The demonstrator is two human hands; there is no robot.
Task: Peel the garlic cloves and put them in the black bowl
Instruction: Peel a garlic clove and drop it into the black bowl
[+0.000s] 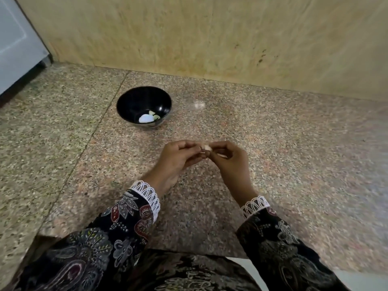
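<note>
I am pinching a garlic clove (205, 147) between my left hand (180, 158) and my right hand (228, 159), fingers of both curling round it above the speckled granite counter (273, 164). The black bowl (144, 107) is sitting farther back to the left, well apart from my hands, holding pale cloves (147, 118). A yellowish stone wall (210, 38) is rising behind the counter, with a white panel (14, 43) at far left. I am wearing patterned sleeves (126, 217) with lace cuffs.
</note>
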